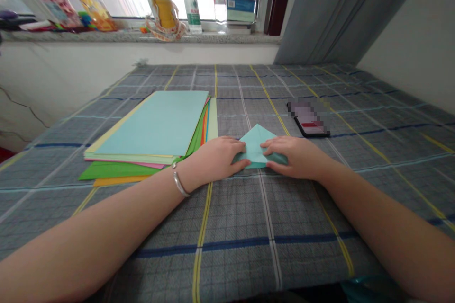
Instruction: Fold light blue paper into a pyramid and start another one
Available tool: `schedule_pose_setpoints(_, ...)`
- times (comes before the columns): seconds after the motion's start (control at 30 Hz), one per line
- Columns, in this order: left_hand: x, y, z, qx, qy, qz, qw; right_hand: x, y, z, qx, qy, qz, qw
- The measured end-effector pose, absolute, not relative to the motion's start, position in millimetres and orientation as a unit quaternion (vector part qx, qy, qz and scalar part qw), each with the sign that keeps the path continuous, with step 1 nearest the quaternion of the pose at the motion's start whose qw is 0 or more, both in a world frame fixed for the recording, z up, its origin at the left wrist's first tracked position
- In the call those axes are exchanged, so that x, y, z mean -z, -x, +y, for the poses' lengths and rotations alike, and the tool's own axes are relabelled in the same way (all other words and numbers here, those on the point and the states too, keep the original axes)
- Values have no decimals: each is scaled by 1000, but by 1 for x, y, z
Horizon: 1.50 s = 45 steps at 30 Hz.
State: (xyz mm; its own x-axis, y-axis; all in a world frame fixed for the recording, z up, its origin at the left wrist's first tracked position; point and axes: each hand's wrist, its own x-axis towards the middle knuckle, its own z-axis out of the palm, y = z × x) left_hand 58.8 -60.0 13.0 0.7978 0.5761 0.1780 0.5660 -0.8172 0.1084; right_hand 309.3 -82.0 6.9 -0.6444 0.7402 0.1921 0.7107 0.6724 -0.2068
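Note:
A small piece of light teal paper (256, 144), folded to a point at its far side, lies on the checked cloth between my hands. My left hand (225, 157) grips its left edge, thumb at the near side and fingers on top. At the opposite edge, my right hand (289, 155) has its fingers and thumb closed around the right corner. Crease lines run across the paper's middle. Both hands rest low, close to the cloth. The parts of the paper under my fingers are hidden.
A stack of coloured paper sheets (159, 120) lies left of my hands, light blue on top. A phone (311, 120) lies to the right, partly pixelated. Grey plaid cloth (238, 227) covers the surface. Bottles, boxes and packets stand on the windowsill (213, 38) beyond.

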Motion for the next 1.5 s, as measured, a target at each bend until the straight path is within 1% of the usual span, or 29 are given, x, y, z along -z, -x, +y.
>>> schedule_pose_setpoints(0.2, -10, -62, -67, -77, -954, 280, -68, -13, -307, -86, -37, 378, -918, 110)
schedule_pose_setpoints(0.33, -4, -63, -66, -80, -952, 280, -99, -14, -304, -89, -1, 358, -929, 93)
schedule_pose_setpoints(0.43, -1, -62, -62, -85, -953, 272, -106, -12, -304, -88, 9, 346, -934, 87)
schedule_pose_setpoints(0.57, -4, -58, -59, -89, -957, 251, -118, -9, -305, -86, -4, 342, -934, 106)
schedule_pose_setpoints(0.73, -12, -57, -62, -42, -949, 286, -124, -7, -304, -85, -10, 340, -932, 128)
schedule_pose_setpoints(0.87, -15, -59, -65, -15, -943, 307, -129, -8, -305, -86, 12, 366, -922, 122)
schedule_pose_setpoints(1.07, -13, -60, -66, -12, -946, 292, -143, -7, -305, -85, 59, 370, -920, 118)
schedule_pose_setpoints(1.2, -10, -61, -68, -29, -950, 276, -145, -4, -305, -85, 57, 366, -922, 115)
schedule_pose_setpoints(1.4, -6, -61, -67, -34, -952, 268, -142, -5, -307, -85, 57, 331, -938, 86)
schedule_pose_setpoints(1.5, -5, -58, -64, -39, -957, 247, -144, -7, -310, -86, 33, 320, -943, 90)
